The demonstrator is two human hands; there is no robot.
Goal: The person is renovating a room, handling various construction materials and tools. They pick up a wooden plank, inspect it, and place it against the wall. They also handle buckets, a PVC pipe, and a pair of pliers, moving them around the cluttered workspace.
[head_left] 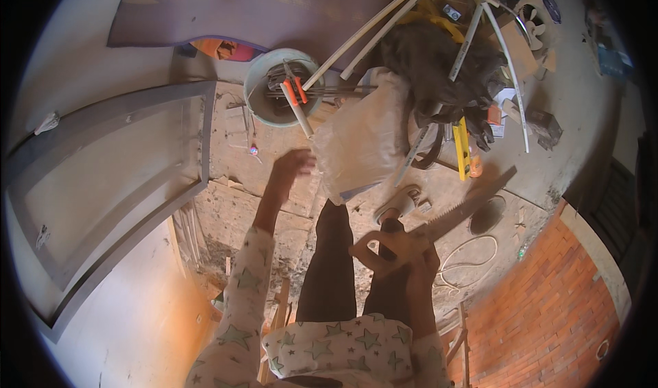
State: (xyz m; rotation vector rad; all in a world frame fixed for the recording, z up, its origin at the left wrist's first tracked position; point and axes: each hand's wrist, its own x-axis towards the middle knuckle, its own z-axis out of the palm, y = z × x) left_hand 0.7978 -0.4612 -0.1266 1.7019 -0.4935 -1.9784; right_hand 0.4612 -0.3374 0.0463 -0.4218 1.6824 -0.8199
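Note:
My right hand (426, 258) grips a handsaw by its pale handle (384, 252). The saw's toothed blade (466, 210) slants up and away to the right, above the floor. Ahead on the left, my left hand (295, 165) reaches out with its fingers apart and nothing visible in them. Its fingertips are at the left edge of a whitish plastic bag (363, 138); whether they touch it I cannot tell. Just beyond that hand stands a light blue bucket (255, 86) with dark tools inside. Orange-handled pliers (293, 92) rest at the bucket's rim.
Long pale strips (373, 28) lean across the far side. A dark bag (425, 59), a yellow spirit level (460, 148) and a fan (533, 28) crowd the far right. A grey frame (205, 134) leans at left. A coiled hose (473, 258) lies near stacked bricks (555, 299).

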